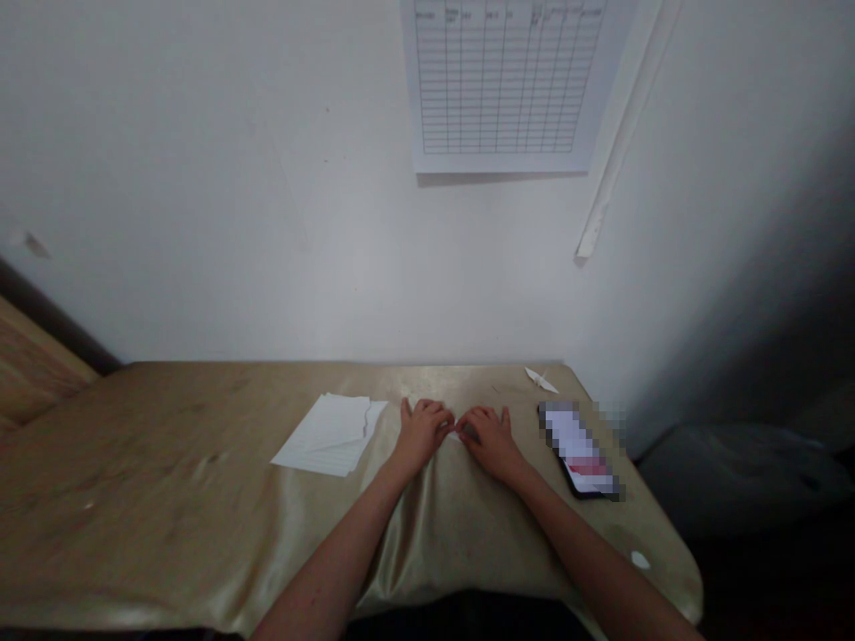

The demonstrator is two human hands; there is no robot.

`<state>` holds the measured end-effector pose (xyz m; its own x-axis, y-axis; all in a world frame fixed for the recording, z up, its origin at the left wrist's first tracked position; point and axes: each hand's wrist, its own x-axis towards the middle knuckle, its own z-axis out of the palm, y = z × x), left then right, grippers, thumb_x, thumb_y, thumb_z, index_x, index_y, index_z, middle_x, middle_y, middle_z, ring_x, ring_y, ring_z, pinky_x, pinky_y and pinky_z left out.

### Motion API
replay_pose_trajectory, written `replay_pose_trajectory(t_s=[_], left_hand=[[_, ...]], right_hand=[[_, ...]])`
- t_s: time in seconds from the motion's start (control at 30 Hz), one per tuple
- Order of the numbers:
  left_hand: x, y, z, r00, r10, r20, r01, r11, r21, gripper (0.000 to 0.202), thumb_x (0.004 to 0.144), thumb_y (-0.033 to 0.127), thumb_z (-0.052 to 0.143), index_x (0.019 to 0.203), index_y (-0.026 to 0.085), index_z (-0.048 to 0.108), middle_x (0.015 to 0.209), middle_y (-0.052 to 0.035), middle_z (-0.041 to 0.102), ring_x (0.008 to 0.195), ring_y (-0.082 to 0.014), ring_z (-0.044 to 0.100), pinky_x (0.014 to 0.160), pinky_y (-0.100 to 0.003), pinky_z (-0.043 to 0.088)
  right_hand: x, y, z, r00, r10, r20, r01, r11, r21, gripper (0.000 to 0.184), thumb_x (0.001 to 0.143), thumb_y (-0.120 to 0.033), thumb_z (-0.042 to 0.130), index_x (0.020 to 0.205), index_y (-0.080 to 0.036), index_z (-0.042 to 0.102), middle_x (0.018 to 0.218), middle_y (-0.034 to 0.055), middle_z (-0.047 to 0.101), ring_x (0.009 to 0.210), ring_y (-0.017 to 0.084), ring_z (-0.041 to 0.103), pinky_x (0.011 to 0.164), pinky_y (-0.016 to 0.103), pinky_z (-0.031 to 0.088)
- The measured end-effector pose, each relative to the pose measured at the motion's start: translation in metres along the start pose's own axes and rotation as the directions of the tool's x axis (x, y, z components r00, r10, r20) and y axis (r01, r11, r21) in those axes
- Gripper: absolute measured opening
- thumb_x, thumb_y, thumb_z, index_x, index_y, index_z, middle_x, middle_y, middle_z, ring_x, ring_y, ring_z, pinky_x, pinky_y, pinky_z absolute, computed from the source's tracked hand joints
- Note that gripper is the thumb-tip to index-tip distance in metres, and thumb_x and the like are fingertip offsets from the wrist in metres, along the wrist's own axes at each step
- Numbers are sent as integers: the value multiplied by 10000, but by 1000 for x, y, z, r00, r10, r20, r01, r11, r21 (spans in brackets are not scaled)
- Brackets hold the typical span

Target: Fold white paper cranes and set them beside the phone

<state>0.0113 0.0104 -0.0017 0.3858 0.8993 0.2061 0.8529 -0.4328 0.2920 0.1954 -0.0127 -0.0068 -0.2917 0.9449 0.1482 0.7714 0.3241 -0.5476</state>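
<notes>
Small paper (457,434) lies mid-table, nearly hidden, pinched between the curled, close-set fingertips of the left hand (420,434) and right hand (491,439). Uneven pressure could likely skew it or let it slide on the glossy table cover (166,499).

Glossy tan table cover (200,499) (satiny, creased); matt white paper sheets (330,434).

left hand (422,434) bare | right hand (492,442) bare | both forearms bare
</notes>
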Motion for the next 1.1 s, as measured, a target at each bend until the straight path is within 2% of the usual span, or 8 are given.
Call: replay_pose_trajectory(t_s=[0.23, 0.47, 0.73, 1.1], left_hand=[[-3, 3, -5, 999, -45, 31, 46, 999, -28, 114, 957, 333, 611, 1012, 284, 697, 1132, -20, 692, 1241, -268, 531, 1158, -751, 109], [-8, 5, -10, 992, -105, 77, 113, 988, -108, 192, 879, 429, 702, 1029, 309, 683, 1218, -6, 675, 1313, -287, 481, 1153, -783, 48], [-7, 0, -9, 983, -156, 96, 171, 970, -172, 175, 889, 319, 673, 1058, 361, 681, 1312, 21, 658, 1375, -306, 419, 1090, -847, 7], [-7, -11, -12, 978, -150, 143, 177, 964, -197, 325, 902, 253, 606, 1165, 426, 686, 1364, 32, 656, 1433, -299, 369, 1145, -794, -41]], right_hand=[[0, -2, -1, 1000, 10, -17, -10, 1000, 1, 157, 930, -196, 559, 1035, -288, 631, 1213, 1, 661, 1318, 240, 477, 1178, 717, 37], [0, 0, 2, 999, -1, -40, 1, 1000, 18, 121, 945, -213, 547, 998, -279, 633, 1186, 3, 668, 1294, 232, 495, 1180, 706, 41], [1, 3, 3, 999, -9, -38, 10, 1000, 29, 125, 932, -207, 556, 1002, -282, 627, 1181, -1, 670, 1292, 235, 490, 1180, 705, 30], [0, 4, 3, 1000, -3, -4, 3, 1000, 27, 194, 939, -188, 536, 1059, -299, 640, 1233, -3, 658, 1316, 226, 471, 1185, 697, 12]])
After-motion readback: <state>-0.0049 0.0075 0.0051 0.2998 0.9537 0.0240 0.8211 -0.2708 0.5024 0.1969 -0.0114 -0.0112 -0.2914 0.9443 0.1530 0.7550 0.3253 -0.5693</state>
